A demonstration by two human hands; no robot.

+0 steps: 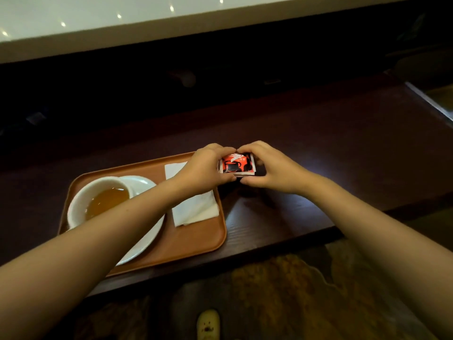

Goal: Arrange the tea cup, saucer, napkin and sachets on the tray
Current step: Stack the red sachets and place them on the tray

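Note:
An orange tray (pixel 196 244) lies on the dark wooden table. On its left stands a white tea cup (pixel 81 204) of amber tea on a white saucer (pixel 144 236). A white napkin (pixel 196 209) lies on the tray's right part, partly under my left forearm. Just beyond the tray's right edge, a small stack of red and black sachets (pixel 236 163) is held between both hands. My left hand (pixel 206 168) grips its left side and my right hand (pixel 267 168) grips its right side.
The dark table (pixel 343 155) stretches to the right, with its front edge close to me. A pale counter (pixel 98 28) runs across the back. Below the table edge there is patterned floor and a yellow shoe (pixel 208 325).

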